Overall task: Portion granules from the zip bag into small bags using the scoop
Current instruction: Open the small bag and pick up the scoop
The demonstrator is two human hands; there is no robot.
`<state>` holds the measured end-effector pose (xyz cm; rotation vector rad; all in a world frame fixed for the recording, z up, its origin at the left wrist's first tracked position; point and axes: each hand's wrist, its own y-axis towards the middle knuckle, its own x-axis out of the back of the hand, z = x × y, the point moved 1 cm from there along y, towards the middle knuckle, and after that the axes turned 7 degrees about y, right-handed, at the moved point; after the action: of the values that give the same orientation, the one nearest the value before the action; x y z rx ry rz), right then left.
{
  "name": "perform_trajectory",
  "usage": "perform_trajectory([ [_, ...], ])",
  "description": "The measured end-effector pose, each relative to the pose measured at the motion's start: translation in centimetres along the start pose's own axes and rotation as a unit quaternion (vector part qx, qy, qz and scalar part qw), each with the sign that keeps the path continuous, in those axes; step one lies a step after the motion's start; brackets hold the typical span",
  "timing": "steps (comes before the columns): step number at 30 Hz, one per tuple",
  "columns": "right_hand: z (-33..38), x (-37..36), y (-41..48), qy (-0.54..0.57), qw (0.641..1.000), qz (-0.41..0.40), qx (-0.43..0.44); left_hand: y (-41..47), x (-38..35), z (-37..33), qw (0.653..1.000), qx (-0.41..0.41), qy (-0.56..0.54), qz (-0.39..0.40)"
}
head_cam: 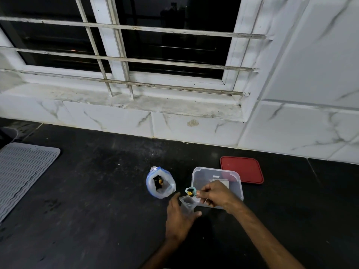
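A clear zip bag [160, 184] with a blue seal stands open on the dark counter, dark and orange granules inside it. My right hand [215, 193] pinches the handle of a small teal scoop [190, 191] loaded with dark and orange granules. The scoop hovers just above the open mouth of a small clear bag [187, 205]. My left hand [179, 216] wraps around that small bag from the left and holds it upright.
A clear plastic container [215, 176] sits behind my right hand with some flat clear bags in it. Its red lid [241, 169] lies to the right. A grey ribbed mat [21, 173] covers the counter's left edge. The tiled wall and window sill rise behind.
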<state>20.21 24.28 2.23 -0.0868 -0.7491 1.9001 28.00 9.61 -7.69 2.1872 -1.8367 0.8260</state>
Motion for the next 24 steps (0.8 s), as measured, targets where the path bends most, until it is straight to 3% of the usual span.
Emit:
perform_trajectory([
  [7, -0.9, -1.6, -0.6, -0.159, 0.981, -0.069, 0.085, 0.1, -0.9, -0.9, 0.998, -0.01, -0.058, -0.026],
  [10, -0.9, -2.8, -0.9, -0.289, 0.945, -0.096, 0.122, -0.4, -1.0, -0.7, 0.996, -0.014, -0.074, -0.038],
  [14, -0.6, -4.2, -0.7, -0.44, 0.895, -0.022, 0.076, -0.8, -0.9, -0.3, 0.997, -0.023, -0.06, -0.036],
  [18, -1.2, -4.6, -1.0, -0.428, 0.895, -0.05, 0.118, -0.8, -0.3, -0.4, 0.997, -0.031, -0.053, -0.041],
  [24, -1.4, -3.7, -1.5, -0.307, 0.935, -0.107, 0.144, -0.8, -0.4, -0.1, 0.998, -0.023, -0.058, -0.011],
])
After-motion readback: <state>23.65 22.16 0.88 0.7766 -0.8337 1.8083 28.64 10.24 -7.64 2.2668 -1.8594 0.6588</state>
